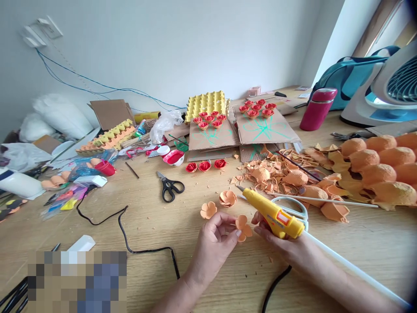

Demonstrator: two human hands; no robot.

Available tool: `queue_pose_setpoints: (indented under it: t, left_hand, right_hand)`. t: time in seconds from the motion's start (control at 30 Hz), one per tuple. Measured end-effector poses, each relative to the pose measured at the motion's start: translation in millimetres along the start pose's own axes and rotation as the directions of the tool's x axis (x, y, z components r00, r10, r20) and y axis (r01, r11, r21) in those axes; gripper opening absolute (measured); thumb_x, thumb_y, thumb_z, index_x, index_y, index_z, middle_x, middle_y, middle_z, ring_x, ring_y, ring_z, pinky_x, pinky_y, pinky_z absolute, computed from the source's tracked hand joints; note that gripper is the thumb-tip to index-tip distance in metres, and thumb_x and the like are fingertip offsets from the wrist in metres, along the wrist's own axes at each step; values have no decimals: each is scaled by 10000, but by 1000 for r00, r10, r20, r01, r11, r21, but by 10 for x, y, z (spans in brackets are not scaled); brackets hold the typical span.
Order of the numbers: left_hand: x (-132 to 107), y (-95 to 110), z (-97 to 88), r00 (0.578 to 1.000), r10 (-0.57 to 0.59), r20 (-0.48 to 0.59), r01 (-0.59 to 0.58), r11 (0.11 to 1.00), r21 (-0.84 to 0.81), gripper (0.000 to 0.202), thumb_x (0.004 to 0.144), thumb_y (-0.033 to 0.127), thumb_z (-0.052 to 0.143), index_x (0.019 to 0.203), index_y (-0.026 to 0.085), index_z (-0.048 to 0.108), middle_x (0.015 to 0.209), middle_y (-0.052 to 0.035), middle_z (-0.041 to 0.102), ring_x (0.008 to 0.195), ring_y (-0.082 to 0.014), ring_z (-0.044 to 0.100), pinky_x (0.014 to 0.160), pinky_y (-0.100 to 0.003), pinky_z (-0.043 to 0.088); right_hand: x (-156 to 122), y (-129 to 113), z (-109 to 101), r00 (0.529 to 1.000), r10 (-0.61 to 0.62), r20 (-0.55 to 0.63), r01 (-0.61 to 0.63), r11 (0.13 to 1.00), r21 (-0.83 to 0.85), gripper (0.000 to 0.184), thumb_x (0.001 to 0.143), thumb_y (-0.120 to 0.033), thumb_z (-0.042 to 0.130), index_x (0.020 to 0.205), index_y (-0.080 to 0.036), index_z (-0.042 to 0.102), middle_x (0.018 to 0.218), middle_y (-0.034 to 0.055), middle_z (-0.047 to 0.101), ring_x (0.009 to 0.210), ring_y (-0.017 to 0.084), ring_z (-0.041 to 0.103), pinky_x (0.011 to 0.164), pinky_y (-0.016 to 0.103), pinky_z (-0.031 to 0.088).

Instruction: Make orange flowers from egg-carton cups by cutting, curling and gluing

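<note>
Your left hand (213, 243) is pinching a petal cup (241, 224) between both hands, apparently keeping its inside exposed; your right hand (288, 250) is gripping a glue gun (260, 206), pointing clear of your fingers.

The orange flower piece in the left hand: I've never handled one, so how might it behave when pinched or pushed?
The orange flower piece is probably light: it looks thin. It seems stiff enough to keep its visible curve, yet might tear under a hard pinch, being so thin. Its matte surface suggests little slipping in the left hand.
</note>
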State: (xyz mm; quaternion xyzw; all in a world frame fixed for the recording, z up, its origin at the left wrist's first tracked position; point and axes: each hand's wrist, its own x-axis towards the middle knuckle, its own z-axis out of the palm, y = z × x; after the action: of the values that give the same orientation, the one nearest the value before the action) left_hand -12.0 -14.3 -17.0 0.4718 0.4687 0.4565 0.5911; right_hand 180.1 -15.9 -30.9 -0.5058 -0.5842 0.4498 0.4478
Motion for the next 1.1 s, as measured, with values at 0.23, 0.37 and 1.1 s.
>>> queue_pose_setpoints:
  t: [0.23, 0.37, 1.1]
  left_hand:
    - [-42, 18, 0, 991, -135, 24, 137, 988, -76, 376, 715, 401, 873, 866, 170, 618, 814, -29, 734, 767, -151, 704, 618, -219, 596]
    - [-76, -10, 5, 988, -153, 27, 153, 988, -16, 348, 740, 397, 843, 856, 183, 595, 802, -20, 719, 776, -173, 722, 582, -215, 593]
    - [-193, -56, -41, 996, 55, 73, -82, 896, 436, 161, 814, 28, 647, 834, 187, 631, 734, 13, 702, 624, -122, 649, 594, -203, 513]
  right_hand:
    - [-41, -31, -16, 981, -108, 162, 133, 980, -147, 77, 897, -243, 611, 967, -231, 639, 847, 0, 646, 743, 175, 618, 683, 268, 522]
    - [-17, -136, -19, 954, -190, 230, 235, 953, -190, 35, 899, -233, 582, 869, -223, 595, 825, 2, 623, 713, 163, 604, 664, 261, 508]
    - [-29, 22, 84, 939, -206, 275, 263, 945, -192, 84, 909, -285, 561, 839, -238, 569, 809, 14, 651, 667, 162, 648, 594, 261, 496]
